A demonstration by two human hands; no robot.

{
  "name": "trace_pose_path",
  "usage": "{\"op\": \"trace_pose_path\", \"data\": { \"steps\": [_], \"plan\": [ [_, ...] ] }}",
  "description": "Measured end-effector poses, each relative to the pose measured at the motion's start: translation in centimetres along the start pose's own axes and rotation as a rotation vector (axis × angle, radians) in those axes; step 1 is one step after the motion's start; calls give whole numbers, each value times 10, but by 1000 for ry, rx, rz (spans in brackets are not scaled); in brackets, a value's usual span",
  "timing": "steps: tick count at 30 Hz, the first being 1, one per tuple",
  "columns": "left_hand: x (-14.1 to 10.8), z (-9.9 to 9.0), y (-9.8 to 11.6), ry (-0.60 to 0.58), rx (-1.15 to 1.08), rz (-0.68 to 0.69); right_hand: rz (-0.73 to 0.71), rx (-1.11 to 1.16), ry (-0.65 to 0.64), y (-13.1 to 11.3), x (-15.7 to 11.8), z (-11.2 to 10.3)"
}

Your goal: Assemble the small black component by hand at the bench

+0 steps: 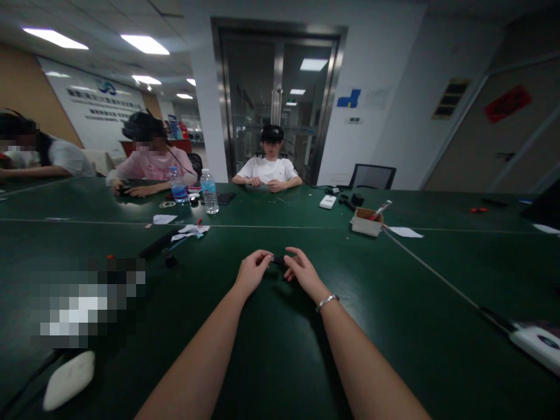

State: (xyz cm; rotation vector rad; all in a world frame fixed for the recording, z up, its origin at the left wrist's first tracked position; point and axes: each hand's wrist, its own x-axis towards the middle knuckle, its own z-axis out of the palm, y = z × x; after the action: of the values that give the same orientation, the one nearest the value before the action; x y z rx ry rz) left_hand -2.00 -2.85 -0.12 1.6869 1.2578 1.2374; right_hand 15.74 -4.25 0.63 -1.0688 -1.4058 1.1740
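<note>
Both my hands meet over the middle of the green table (280, 361). Between them is a small black object (279, 261) with a pale or shiny left end, too small to name. My left hand (254, 269) is closed, pinching that pale end between thumb and fingertips. From the other side, my right hand (304, 273), with a silver bracelet (327, 302) at its wrist, has curved fingers around the object's dark end. One right finger is raised apart, and the exact contact of the others is partly hidden.
A small cardboard box (366, 224) with a pen-like item stands ahead right. Two water bottles (210, 192) stand ahead left, near crumpled paper (190, 232). A white rounded object (70, 380) lies near left; a white device (538, 345) lies right. People in headsets sit around the table.
</note>
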Motion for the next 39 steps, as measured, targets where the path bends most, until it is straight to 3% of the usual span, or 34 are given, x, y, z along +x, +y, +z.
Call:
{"op": "trace_pose_path", "data": {
  "steps": [5,12,19,28,32,35,39],
  "plan": [
    [0,0,0,-5,-15,19,-47,-15,-41,0,2,-1],
    [0,1,-2,2,-47,41,9,21,-73,-3,4,-3],
    [-1,1,1,-1,-37,43,32,59,-9,1,5,-3],
    [2,1,-2,36,-61,32,-1,45,-44,-1,3,-5],
    [3,-1,-2,36,-88,18,64,12,-12,-3,5,-2],
    [4,-3,-2,58,-115,-2,176,-48,-110,-14,15,1],
    [5,-5,-6,134,-136,-33,366,-132,-379,-39,37,-3]
  ]
}}
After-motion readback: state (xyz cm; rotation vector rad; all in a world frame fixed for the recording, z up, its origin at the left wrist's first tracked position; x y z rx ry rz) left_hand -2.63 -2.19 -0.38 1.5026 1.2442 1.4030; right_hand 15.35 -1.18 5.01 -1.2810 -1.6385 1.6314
